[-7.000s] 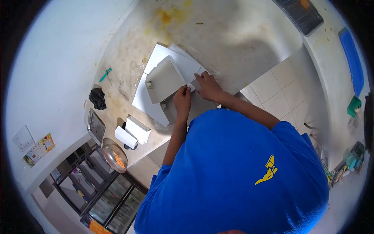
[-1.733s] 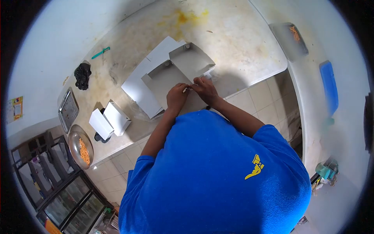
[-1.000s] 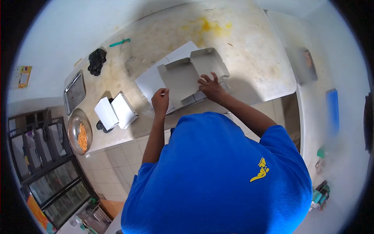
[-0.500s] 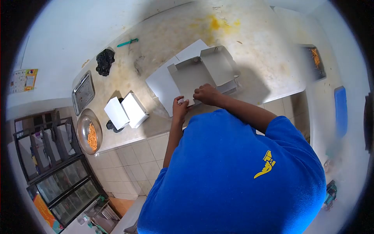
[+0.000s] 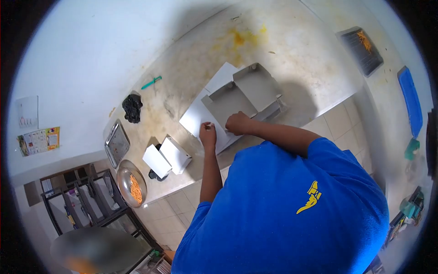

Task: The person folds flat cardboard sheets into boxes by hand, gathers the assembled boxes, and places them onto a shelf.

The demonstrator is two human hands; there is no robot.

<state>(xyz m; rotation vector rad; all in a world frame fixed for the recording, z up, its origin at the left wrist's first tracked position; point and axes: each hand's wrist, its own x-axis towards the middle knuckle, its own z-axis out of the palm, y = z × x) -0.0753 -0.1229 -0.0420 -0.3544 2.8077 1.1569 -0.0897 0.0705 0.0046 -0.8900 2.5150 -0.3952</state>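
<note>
A cardboard box (image 5: 230,101), grey inside, lies unfolded with its lid panel (image 5: 258,86) laid back to the right. My right hand (image 5: 239,123) is closed at the box's near edge, and its fingertips are hidden against the cardboard. Just left of that corner, my left hand (image 5: 208,132) is raised with its fingers curled in and no object visible in them. Flat white cardboard sheets (image 5: 194,118) lie under the box and my left hand.
Left on the table are a folded white box (image 5: 175,155), a black plastic bag (image 5: 132,108), a green knife (image 5: 151,82), a metal tray (image 5: 117,144) and a bowl (image 5: 125,173) of orange shreds. At right are a dark tray (image 5: 365,57) and a blue board (image 5: 410,102).
My left hand has come away from the box's near corner and moved slightly left of it. My right hand stays at the near edge. The camera view has shifted and turned.
</note>
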